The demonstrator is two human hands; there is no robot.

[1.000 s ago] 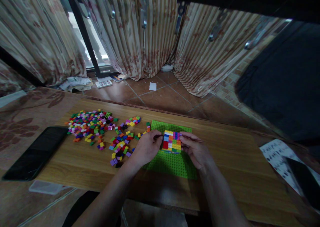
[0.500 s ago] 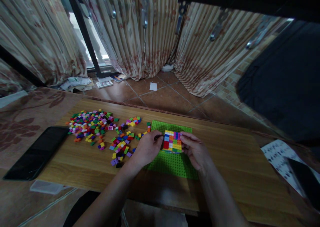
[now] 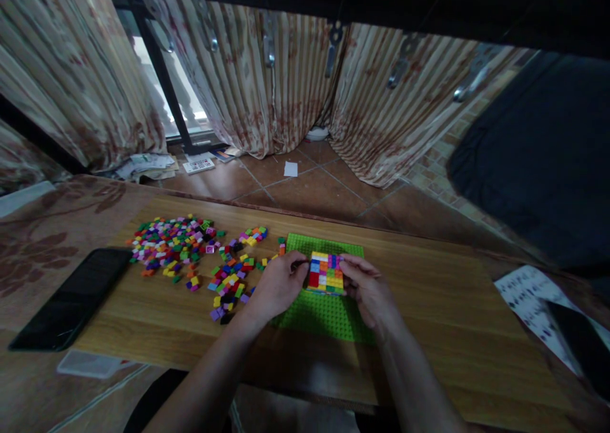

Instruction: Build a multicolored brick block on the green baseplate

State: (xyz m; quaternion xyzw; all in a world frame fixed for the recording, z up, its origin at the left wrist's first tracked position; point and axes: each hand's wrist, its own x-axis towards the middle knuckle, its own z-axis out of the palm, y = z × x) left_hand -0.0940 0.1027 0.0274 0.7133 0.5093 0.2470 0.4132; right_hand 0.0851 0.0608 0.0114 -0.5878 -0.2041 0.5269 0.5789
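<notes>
A square block of multicoloured toy bricks (image 3: 326, 273), with red, blue, white, yellow and pink pieces on top, is held between my two hands over a green studded baseplate (image 3: 314, 318). My left hand (image 3: 282, 281) has its fingers curled in at the block's left edge; the fingertips are partly hidden, and I cannot make out any loose piece in them. On the opposite side, my right hand (image 3: 369, 287) grips the block with thumb and fingers along its right edge. The block's underside is hidden, so whether it touches the baseplate cannot be told.
Loose toy bricks (image 3: 166, 242) lie heaped on the left of the wooden table (image 3: 443, 318), with a smaller scatter (image 3: 231, 280) closer to the baseplate. A black tablet (image 3: 71, 299) rests at the left edge. To the right are a printed sheet (image 3: 528, 299) and a dark phone-like object (image 3: 579, 344).
The view has tilted up slightly, shifting the scene a little down. Both hands keep hold of the brick block, which looks tipped slightly differently.
</notes>
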